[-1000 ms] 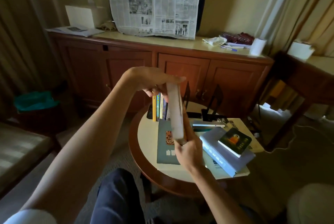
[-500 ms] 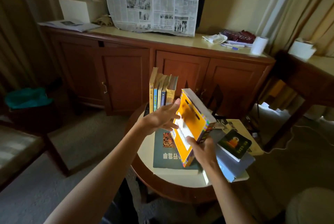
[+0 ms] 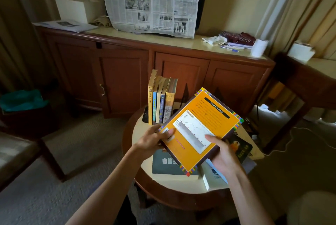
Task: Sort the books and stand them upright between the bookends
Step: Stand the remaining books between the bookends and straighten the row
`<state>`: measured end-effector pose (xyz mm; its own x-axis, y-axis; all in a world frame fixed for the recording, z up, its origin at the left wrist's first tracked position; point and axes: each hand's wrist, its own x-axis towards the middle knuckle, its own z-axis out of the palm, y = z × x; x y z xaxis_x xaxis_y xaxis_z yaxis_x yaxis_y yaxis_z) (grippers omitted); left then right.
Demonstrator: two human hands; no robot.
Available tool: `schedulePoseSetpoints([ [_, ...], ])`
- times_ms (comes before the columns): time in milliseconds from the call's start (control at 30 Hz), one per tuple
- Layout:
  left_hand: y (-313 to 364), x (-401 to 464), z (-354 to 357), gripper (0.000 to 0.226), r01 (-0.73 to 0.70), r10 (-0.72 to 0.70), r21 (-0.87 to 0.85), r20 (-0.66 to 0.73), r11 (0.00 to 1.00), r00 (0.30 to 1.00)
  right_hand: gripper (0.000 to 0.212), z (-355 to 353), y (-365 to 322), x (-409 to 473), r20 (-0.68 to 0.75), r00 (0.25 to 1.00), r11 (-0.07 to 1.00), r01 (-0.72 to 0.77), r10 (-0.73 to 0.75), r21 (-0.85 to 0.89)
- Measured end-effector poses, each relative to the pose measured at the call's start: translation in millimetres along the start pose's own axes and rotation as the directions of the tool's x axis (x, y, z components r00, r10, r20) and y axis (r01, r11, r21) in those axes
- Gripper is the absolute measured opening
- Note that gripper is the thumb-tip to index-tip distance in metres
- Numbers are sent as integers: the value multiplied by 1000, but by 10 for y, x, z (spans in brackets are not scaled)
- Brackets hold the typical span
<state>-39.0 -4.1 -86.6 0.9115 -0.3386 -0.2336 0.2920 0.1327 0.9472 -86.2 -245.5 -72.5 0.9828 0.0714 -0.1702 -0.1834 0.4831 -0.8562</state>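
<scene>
I hold a large orange book (image 3: 201, 128) tilted above the round table (image 3: 138, 130), back cover facing me. My left hand (image 3: 151, 140) grips its left edge and my right hand (image 3: 222, 153) grips its lower right edge. Behind it, several books (image 3: 161, 101) stand upright in a row at the table's far left. Two black bookends (image 3: 185, 91) poke up just right of that row, mostly hidden by the orange book. A grey-green book (image 3: 166, 165) lies flat under my hands. A dark book with an orange figure (image 3: 240, 147) rests on a pale stack at the right.
A long wooden cabinet (image 3: 127, 72) runs behind the table, with a newspaper (image 3: 152, 1) hanging over it and papers, a pen and a white roll (image 3: 259, 47) on top. A chair (image 3: 21, 152) is at the left, a dark desk (image 3: 305, 79) at the right.
The orange book has turned from edge-on and upright to nearly flat, its back cover now facing me. My left hand dropped from the top of the standing row to the book's left edge.
</scene>
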Motion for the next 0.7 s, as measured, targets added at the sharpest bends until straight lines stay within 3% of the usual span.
schedulePoseSetpoints([
  [100,-33,-122,31,48,-160,155,-60,-73,985,985,91,-74,-79,49,54,998,999,-32,31,10],
  [167,-60,-245,121,44,-306,299,-39,-126,951,946,92,-97,-141,75,154,988,1000,-19,16,18],
  [233,-94,-435,255,37,-444,446,50,-159,895,881,83,-169,-141,121,195,981,995,-44,25,95],
  [367,-55,-697,481,37,-619,667,296,-98,728,738,42,-398,-17,201,107,993,961,-73,45,268],
  [500,35,-653,524,37,-617,687,363,-99,698,719,44,-346,-33,185,143,989,981,7,-36,196],
  [633,202,-515,436,38,-554,559,91,-233,828,796,90,-306,-183,123,200,980,995,-19,-1,98],
  [700,281,-353,327,40,-510,487,-21,-265,860,832,84,-304,-273,77,222,974,999,-38,45,-34],
])
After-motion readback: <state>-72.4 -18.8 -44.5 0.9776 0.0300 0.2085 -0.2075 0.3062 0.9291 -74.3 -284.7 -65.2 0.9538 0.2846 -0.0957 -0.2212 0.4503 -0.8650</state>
